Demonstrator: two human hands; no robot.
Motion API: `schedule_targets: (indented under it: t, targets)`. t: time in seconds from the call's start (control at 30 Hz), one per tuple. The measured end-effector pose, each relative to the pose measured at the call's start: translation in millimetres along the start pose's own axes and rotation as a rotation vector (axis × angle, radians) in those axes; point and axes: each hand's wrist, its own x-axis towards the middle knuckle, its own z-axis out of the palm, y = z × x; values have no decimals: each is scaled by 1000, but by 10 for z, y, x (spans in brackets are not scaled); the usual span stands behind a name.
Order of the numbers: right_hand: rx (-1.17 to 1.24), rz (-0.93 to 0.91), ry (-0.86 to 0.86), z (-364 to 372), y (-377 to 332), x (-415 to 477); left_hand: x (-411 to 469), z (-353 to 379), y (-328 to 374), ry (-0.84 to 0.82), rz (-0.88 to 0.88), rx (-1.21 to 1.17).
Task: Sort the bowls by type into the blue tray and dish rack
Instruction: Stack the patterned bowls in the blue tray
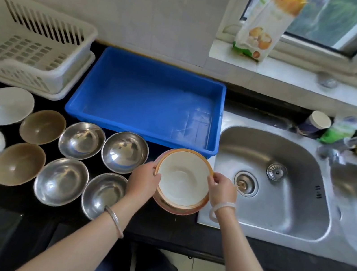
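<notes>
White plastic comes first: the dish rack [33, 49] sits far out to the left of your left grip [143, 181] and beyond it. Nearer stand the white bowls [5, 105] and then two brown bowls [43, 127]. Four steel bowls [81, 140] crowd just left of that grip, and the nearest lies partly under your wrist. The blue tray [148, 97] is just beyond both grips and holds no bowls.

Your left grip pinches the left rim of the orange-rimmed bowl [183, 180], thumb inside. Your right grip [222, 190] pinches the opposite rim. The bowl sits between them, over a second bowl of the same kind [174, 208] on the dark surface [158, 224].

Here is what I judge could go wrong. Both holds are thin rim pinches, so a wet or glazed edge could slip as you carry it forward. The lower bowl might cling and rise with the upper one, then drop. Your left forearm could knock the near steel bowl as it swings. The sink [280, 199] lies just right of your right grip, so a slip that way lands on hard steel.

As for writing, the packet [267, 20] on the window ledge, far beyond the right grip, shows printed pictures but no words I can read. A small stamp in the sink basin is too small to make out.
</notes>
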Motion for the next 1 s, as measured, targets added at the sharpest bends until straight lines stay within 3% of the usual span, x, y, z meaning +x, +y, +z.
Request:
schedule_targets:
  t: [0.27,0.4,0.57,1.0]
  targets:
    - [126,101,24,180,37,-366,65,-74,-16,-5,19,73]
    - [139,120,127,242,-16,-437,37,-76,-9,23,47,54]
    - [114,135,89,204,-79,-452,22,-91,6,86,73,24]
    - [208,189,260,-695,93,-639,-27,-180,672,-58,291,-34]
